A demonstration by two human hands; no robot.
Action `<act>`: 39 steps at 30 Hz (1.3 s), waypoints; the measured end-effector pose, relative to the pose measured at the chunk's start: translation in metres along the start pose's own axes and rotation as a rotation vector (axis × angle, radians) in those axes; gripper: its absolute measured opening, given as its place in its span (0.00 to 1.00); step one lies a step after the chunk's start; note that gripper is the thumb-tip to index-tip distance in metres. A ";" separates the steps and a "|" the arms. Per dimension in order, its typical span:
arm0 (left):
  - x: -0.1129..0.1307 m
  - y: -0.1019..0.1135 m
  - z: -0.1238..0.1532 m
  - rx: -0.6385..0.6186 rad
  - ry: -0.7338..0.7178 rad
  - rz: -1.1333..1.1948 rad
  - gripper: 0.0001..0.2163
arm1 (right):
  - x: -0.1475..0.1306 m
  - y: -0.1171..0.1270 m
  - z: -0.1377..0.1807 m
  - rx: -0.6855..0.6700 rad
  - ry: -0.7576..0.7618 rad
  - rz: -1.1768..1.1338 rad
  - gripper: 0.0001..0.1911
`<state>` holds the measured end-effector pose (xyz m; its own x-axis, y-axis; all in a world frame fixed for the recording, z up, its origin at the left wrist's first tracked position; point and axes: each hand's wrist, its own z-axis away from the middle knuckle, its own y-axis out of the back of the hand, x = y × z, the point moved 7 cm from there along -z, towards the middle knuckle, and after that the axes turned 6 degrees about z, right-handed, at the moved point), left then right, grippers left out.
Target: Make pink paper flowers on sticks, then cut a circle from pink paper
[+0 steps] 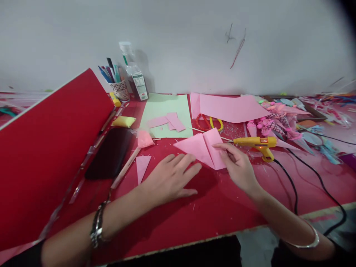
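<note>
Pink paper, folded into a flat pointed shape [204, 148], lies on the red table [222, 207] in front of us, its creases meeting near the middle and its tip pointing left.

From the head camera we see our left hand [171, 176] spread flat, palm down, fingers extended and just touching the lower left edge of the folded paper; it grips nothing. Our right hand [236, 165] is loosely curled, its fingertips pinching the paper's right edge and pressing it to the table.

Just right of the paper rests a yellow glue gun [254, 142], its black cord trailing off toward the table's edge. A small pink triangle [142, 167] lies left of our left hand.

At the back, a patterned cup [120, 89] holds several pens upright, and a clear bottle [135, 74] stands beside it.
</note>
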<state>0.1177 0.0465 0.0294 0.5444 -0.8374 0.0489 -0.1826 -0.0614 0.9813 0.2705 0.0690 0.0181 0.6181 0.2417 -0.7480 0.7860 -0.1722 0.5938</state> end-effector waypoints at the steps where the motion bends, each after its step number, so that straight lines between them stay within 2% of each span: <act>1: 0.004 0.001 -0.001 0.021 -0.016 -0.067 0.14 | -0.004 -0.001 0.002 0.006 -0.019 -0.025 0.12; 3: 0.006 0.002 -0.003 0.051 -0.038 -0.165 0.09 | -0.013 -0.007 0.006 -0.068 -0.035 -0.058 0.12; 7: -0.006 0.001 0.002 0.079 -0.043 -0.180 0.11 | -0.037 -0.016 0.018 -0.272 0.085 -0.041 0.15; 10: -0.018 -0.003 0.011 0.057 -0.023 -0.112 0.10 | -0.047 -0.019 0.028 -0.407 0.272 0.151 0.23; 12: -0.022 -0.010 0.017 0.006 -0.026 -0.045 0.09 | -0.047 -0.017 0.032 -0.377 0.394 0.362 0.29; 15: -0.022 -0.023 0.024 -0.060 -0.070 0.065 0.08 | -0.044 -0.020 0.039 -0.317 0.560 0.577 0.25; 20: -0.017 -0.029 0.027 -0.114 -0.142 0.259 0.09 | -0.042 -0.051 0.060 -0.487 0.764 0.575 0.16; 23: -0.007 -0.026 0.033 -0.146 -0.165 0.266 0.23 | -0.042 -0.061 0.066 -0.538 0.775 0.582 0.14; 24: -0.002 -0.026 0.037 -0.145 -0.181 0.242 0.24 | -0.042 -0.063 0.066 -0.551 0.764 0.583 0.14; 26: 0.008 -0.027 0.044 -0.115 -0.206 0.183 0.20 | -0.041 -0.063 0.065 -0.576 0.737 0.564 0.13; 29: 0.015 -0.031 0.054 -0.068 -0.148 0.130 0.10 | -0.037 -0.060 0.060 -0.592 0.690 0.470 0.14; 35: 0.014 -0.032 0.059 -0.012 -0.022 0.118 0.11 | -0.028 -0.061 0.049 -0.606 0.542 0.186 0.11; 39: 0.010 -0.032 0.054 0.033 -0.007 0.145 0.09 | -0.026 -0.062 0.043 -0.583 0.465 0.122 0.08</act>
<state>0.0849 0.0104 -0.0113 0.5044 -0.8427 0.1884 -0.2860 0.0428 0.9573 0.2063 0.0327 -0.0122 0.5290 0.6537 -0.5411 0.4971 0.2781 0.8219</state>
